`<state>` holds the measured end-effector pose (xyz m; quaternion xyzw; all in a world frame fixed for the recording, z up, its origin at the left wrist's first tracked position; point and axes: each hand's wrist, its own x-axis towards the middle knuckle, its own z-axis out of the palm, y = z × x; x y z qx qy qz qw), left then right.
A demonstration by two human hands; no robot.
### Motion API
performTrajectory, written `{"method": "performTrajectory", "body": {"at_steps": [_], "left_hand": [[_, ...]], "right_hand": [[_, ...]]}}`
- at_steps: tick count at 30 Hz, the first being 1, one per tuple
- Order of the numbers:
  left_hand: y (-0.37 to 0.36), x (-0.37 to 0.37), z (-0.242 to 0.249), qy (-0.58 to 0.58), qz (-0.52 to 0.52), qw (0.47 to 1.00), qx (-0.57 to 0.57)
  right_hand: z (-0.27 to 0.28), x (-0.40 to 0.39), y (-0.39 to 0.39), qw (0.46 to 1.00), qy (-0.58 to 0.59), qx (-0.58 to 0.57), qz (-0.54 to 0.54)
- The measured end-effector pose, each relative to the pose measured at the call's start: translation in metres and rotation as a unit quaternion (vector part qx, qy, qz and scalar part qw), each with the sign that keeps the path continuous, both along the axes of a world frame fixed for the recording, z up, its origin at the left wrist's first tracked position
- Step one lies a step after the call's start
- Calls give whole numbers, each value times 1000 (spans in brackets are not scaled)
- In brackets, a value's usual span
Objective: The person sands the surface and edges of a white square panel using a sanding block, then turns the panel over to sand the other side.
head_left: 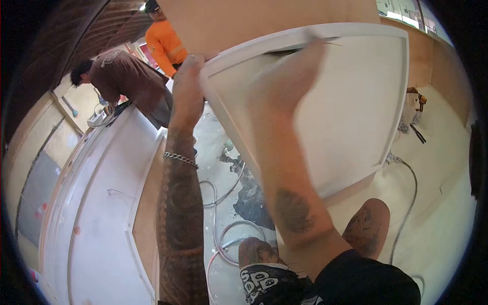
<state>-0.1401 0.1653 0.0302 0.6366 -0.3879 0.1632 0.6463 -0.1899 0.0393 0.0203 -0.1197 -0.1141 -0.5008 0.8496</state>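
Observation:
A white framed panel (351, 101) with a raised rim stands tilted in front of me. At its upper left corner, my left hand (188, 94) is closed around the edge, the fingers partly hidden. My right hand (287, 76) is smeared by motion along the inside of the top rim. Its fingers look closed, and a thin tip sticks out past them at the rim; I cannot tell what it belongs to. A dark strip shows between this hand and the rim.
A plain wooden board (269, 20) rises behind the panel. Pliers (418, 133) and a drill (422, 101) lie at the right, near a hose (414, 193). More hoses (218, 239) coil on the floor. Left, a person in brown (127, 76) bends over a long white piece (107, 203); another wears orange (165, 43).

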Motion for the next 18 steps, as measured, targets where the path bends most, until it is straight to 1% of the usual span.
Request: {"method": "performTrajectory", "body": {"at_steps": [1,2,3,4,5,7,8,9,10,11,12,13,14,15,16,17,18], "left_hand": [[3,5,-1,2,4,1000,-4],[4,10,0,-1,-2,1000,5],[3,9,1,-3,-7,1000,13],[2,5,1,1,1,1000,17],[2,1,3,0,3,1000,12],[1,-8,5,42,-27,999,20],[0,-11,3,21,11,1000,18],[-1,-3,2,21,15,1000,13],[1,9,1,-3,16,1000,10],[3,21,-2,-25,15,1000,11],[-1,18,-3,-24,8,1000,-1],[1,13,-2,-23,9,1000,-4],[3,4,0,-54,55,996,35],[2,-6,2,-85,99,989,76],[2,-4,1,-87,98,988,76],[1,-1,1,-76,68,994,47],[2,1,-2,-61,40,997,18]], "right_hand": [[14,-38,2,1000,2,-4,4],[22,-84,6,983,73,-45,165],[28,-112,9,932,144,-85,320],[12,-24,39,993,104,2,62],[17,-35,90,991,-33,36,126],[11,-44,90,997,-15,-35,70],[10,-43,75,997,-16,-37,72],[7,-39,45,995,-28,-50,76],[18,-59,28,994,-36,-64,83],[21,-85,20,946,-132,47,293],[17,-70,25,979,-86,4,186],[14,-53,35,995,-40,-41,76],[11,-48,45,995,-37,-42,77],[9,-44,54,993,42,-60,88],[9,-42,59,985,117,-78,98],[7,-42,57,985,115,-81,97],[0,-43,51,984,107,-142,15]]}}
